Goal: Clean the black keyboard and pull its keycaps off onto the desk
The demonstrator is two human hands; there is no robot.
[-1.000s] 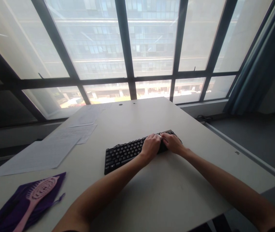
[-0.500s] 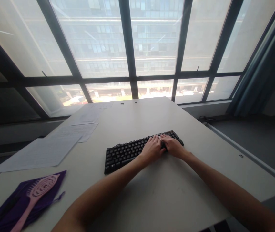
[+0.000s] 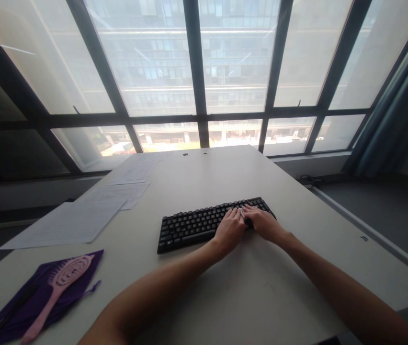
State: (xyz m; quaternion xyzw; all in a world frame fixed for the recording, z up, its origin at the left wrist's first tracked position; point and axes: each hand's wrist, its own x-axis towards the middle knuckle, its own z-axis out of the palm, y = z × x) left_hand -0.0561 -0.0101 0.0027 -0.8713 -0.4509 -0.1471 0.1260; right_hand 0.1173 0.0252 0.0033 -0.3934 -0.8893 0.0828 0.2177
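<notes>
A black keyboard (image 3: 189, 227) lies at a slight slant on the white desk, its right end farther from me. My left hand (image 3: 230, 230) rests over the right half of the keys, fingers together and bent down. Beside it, nearly touching, is my right hand (image 3: 263, 224), its fingers also drawn together over the keys. Between the fingertips of both hands shows a small white tissue-like piece (image 3: 242, 212); most of it is hidden, so its kind is unclear. The hands cover the keys beneath them.
Printed sheets of paper (image 3: 71, 223) lie along the desk's left side. Nearer me on the left, a pink hairbrush (image 3: 69, 273) rests on a purple drawstring pouch (image 3: 87, 275), with a dark slim object beside it. Large windows (image 3: 161, 62) stand behind the desk (image 3: 211, 177); a blue curtain (image 3: 387, 96) hangs right.
The view has shifted slightly, so the desk and things appear a little to the right. Both hands stay together at the right half of the keyboard, with the white piece still between the fingertips.
</notes>
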